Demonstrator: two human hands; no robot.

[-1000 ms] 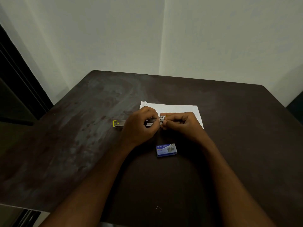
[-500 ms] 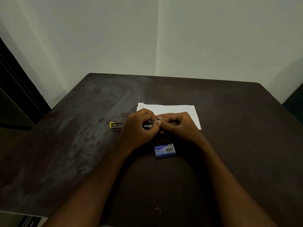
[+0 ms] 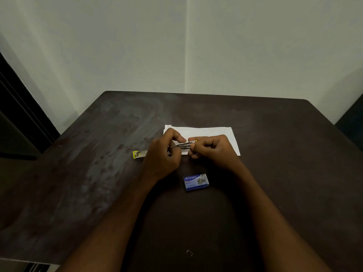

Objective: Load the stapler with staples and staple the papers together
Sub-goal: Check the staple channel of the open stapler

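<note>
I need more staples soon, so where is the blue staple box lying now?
In the head view the blue staple box lies flat on the dark table, near the middle, between the two forearms and just nearer than both hands.

A dark brown tabletop (image 3: 275,154), scuffed and smeared pale on its left half, stands in a corner of plain off-white walls (image 3: 98,46). The light is dim. A dark doorframe (image 3: 23,114) runs down the left edge.

Dim, murky lighting; perhaps slight wide-angle distortion.
</note>
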